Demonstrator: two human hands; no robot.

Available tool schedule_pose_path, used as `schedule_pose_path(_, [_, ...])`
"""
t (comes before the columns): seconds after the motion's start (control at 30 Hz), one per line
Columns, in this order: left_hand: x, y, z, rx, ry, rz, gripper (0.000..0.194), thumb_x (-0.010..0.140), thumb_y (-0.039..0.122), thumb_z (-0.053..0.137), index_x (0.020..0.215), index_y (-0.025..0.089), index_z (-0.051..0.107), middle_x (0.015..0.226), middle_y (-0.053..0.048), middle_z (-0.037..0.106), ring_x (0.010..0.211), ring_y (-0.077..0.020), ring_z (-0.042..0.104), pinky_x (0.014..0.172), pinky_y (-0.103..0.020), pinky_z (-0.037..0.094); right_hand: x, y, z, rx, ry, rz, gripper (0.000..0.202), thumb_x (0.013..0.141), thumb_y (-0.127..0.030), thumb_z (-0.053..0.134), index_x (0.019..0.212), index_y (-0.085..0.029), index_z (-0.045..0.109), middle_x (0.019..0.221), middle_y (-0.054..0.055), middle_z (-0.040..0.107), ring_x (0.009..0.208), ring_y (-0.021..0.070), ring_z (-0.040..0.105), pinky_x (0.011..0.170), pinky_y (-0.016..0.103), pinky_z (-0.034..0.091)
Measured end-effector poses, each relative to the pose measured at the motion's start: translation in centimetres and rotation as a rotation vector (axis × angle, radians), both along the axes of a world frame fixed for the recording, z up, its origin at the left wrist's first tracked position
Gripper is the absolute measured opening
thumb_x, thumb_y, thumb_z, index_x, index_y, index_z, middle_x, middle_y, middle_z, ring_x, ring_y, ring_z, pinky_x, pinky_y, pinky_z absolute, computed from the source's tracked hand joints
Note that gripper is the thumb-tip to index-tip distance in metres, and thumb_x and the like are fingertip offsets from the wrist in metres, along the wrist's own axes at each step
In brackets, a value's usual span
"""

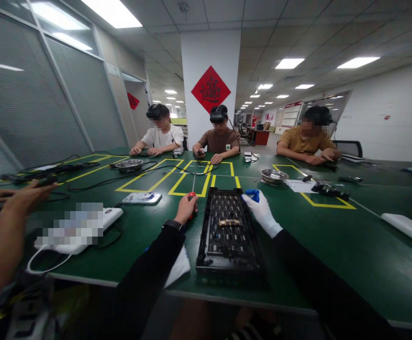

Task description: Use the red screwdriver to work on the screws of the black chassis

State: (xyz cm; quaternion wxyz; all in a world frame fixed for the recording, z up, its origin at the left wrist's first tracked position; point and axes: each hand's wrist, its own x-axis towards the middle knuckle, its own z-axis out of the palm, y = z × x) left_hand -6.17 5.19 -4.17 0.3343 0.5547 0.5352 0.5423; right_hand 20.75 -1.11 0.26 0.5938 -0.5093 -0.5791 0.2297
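Steadying the open black case [232, 264] at its far right corner, the gloved right hand [264, 215] lies at the rim, while the bare left hand [183, 209] grips a red-handled screwdriver [191, 195] beside the opposite wall. The case rests on the green bench [315, 245], between the two forearms, with a gold-coloured part [229, 223] lying across the dark rows inside it. Good handling at this stage would probably consist of bracing the case by its outer rim, with the supporting fingers clear of the tool's path, and of setting the tip squarely before any force is applied. Light, even pressure should limit slipping, and the loose-looking gold-coloured part is best left unknocked. The left fingers are closed around the red handle, and the slender shaft points away from the body, apart from the case. The right fingers are bent, their blue-covered tips gathered near the corner; whether they pinch the rim, hold a small blue article or merely rest there cannot be told. A white sheet [180, 268] lies near the left forearm.
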Motion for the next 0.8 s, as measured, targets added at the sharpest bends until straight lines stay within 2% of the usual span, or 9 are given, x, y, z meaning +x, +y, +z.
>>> schedule_pose_path(0.07, [0.1,-0.1,0.1,-0.005,-0.001,0.003,0.024,0.074,0.037,0.052,0.082,0.014,0.049,0.053,0.004,0.051,0.035,-0.0071,0.048,0.039,-0.017,0.037,0.2,0.2,-0.6,0.015,0.136,0.045,0.036,0.058,-0.044,0.069,0.074,-0.019,0.049,0.061,-0.005,0.047,0.054,0.0085,0.04,0.051,0.021,0.035])
schedule_pose_path(0.13, [0.2,-0.2,0.4,-0.017,-0.001,0.001,0.022,0.075,0.036,0.051,0.081,0.014,0.048,0.052,0.004,0.051,0.035,-0.0071,0.048,0.039,-0.017,0.038,0.6,0.6,-1.1,-0.012,0.241,0.081,0.038,0.058,-0.046,0.069,0.063,-0.02,0.042,0.052,-0.007,0.038,0.046,0.0073,0.035,0.045,0.021,0.031])
schedule_pose_path(0.23, [0.3,-0.3,1.3,-0.035,0.006,-0.013,0.02,0.075,0.033,0.052,0.079,0.015,0.048,0.051,0.004,0.05,0.035,-0.0075,0.048,0.038,-0.017,0.037,1.2,1.0,-1.3,-0.054,0.32,0.087,0.045,0.069,-0.062,0.049,0.058,-0.021,0.035,0.046,-0.008,0.031,0.038,0.0077,0.03,0.038,0.022,0.026])
schedule_pose_path(0.3, [0.5,-0.3,2.4,-0.024,0.018,-0.017,0.02,0.074,0.034,0.052,0.077,0.015,0.048,0.05,0.004,0.051,0.035,-0.0082,0.048,0.038,-0.018,0.037,1.5,1.3,-0.8,-0.091,0.376,0.146,0.051,0.073,-0.071,0.03,0.062,-0.022,0.04,0.048,-0.004,0.039,0.039,0.0109,0.039,0.039,0.024,0.033])
schedule_pose_path(0.43, [2.4,-1.1,5.6,0.05,0.051,-0.005,0.027,0.071,0.04,0.058,0.069,0.015,0.048,0.047,0.003,0.05,0.037,-0.0092,0.048,0.04,-0.019,0.037,1.0,2.2,1.9,-0.068,0.666,0.378,0.06,0.073,-0.073,0.021,0.087,-0.023,0.049,0.08,0.006,0.061,0.075,0.0205,0.06,0.061,0.035,0.049])
schedule_pose_path(0.5, [4.5,-2.5,7.4,0.124,0.104,-0.024,0.031,0.069,0.044,0.06,0.064,0.015,0.049,0.045,0.003,0.048,0.038,-0.0091,0.047,0.042,-0.019,0.036,-0.1,3.1,3.1,-0.043,0.77,0.357,0.054,0.073,-0.071,0.025,0.093,-0.026,0.046,0.092,0.005,0.061,0.084,0.0189,0.06,0.068,0.036,0.05])
schedule_pose_path(0.57, [7.0,-4.6,8.9,0.181,0.163,-0.144,0.035,0.068,0.047,0.06,0.061,0.014,0.052,0.043,0.003,0.048,0.038,-0.0088,0.045,0.043,-0.019,0.035,-1.6,3.9,3.8,-0.076,0.727,0.243,0.049,0.073,-0.07,0.028,0.091,-0.027,0.044,0.092,0.003,0.06,0.081,0.0172,0.061,0.067,0.035,0.051])
schedule_pose_path(0.67, [10.5,-8.2,10.3,0.27,0.224,-0.451,0.036,0.069,0.048,0.059,0.072,0.012,0.061,0.054,0.0,0.056,0.044,-0.0091,0.048,0.046,-0.02,0.037,-3.6,4.7,3.7,-0.158,0.459,0.069,0.049,0.072,-0.069,0.031,0.086,-0.025,0.047,0.078,0.004,0.06,0.072,0.0188,0.061,0.057,0.034,0.051])
schedule_pose_path(0.8, [12.7,-11.4,10.6,0.384,0.329,-0.542,0.033,0.063,0.046,0.066,0.072,0.014,0.066,0.066,-0.002,0.062,0.06,-0.0127,0.055,0.056,-0.021,0.039,-4.5,4.2,2.7,-0.247,0.13,-0.07,0.042,0.074,-0.061,0.038,0.085,-0.024,0.054,0.058,0.002,0.051,0.065,0.0199,0.061,0.047,0.032,0.049])
